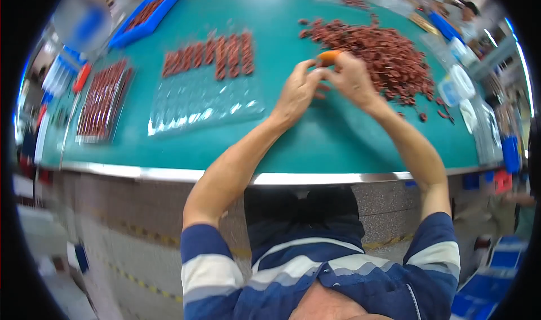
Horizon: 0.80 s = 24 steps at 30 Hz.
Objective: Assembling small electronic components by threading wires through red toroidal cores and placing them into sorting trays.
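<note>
My left hand (297, 92) and my right hand (354, 79) meet over the green table, fingertips pinched together. A small orange piece (329, 56) shows at the right hand's fingertips; whether it is held or worn on a finger I cannot tell. Whatever lies between the fingers is too small and blurred to name. Just beyond the right hand spreads a loose pile of small reddish-brown parts (389, 55). Left of my hands lies a clear plastic blister tray (197, 106), its far part filled with rows of the same parts (232, 55) and its near pockets bare.
Filled clear packs (104, 103) lie at the table's left, near a red-handled tool (82, 78). A blue bin (147, 17) with more parts stands at the far left. White containers (459, 86) line the right edge. A person (468, 18) is at the far right.
</note>
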Each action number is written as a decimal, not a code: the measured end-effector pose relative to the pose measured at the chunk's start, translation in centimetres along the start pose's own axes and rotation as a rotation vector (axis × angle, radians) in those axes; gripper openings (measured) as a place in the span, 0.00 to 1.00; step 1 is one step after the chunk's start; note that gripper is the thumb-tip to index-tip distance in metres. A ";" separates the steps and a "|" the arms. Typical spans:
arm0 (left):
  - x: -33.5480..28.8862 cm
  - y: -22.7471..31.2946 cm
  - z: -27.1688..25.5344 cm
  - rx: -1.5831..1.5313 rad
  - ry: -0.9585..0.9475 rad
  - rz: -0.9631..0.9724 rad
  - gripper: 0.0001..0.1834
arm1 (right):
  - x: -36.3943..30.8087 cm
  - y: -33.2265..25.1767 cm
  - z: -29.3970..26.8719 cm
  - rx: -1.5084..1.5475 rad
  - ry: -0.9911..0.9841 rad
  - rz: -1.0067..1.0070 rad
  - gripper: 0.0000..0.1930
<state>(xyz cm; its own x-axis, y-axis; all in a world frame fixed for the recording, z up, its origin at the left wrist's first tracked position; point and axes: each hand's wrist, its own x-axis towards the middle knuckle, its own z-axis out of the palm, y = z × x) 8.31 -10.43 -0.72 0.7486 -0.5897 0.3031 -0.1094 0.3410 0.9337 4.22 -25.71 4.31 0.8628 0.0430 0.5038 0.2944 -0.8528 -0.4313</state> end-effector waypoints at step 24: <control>-2.1 2.6 0.1 -0.257 -0.135 -0.239 0.16 | -2.6 -1.3 1.2 0.740 0.080 0.283 0.14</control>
<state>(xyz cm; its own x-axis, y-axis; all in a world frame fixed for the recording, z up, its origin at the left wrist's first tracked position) 6.42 -8.35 1.09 0.6383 -0.7603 0.1207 0.2385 0.3443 0.9080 2.10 -24.07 2.70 0.9218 -0.1846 0.3408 0.2892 -0.2576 -0.9219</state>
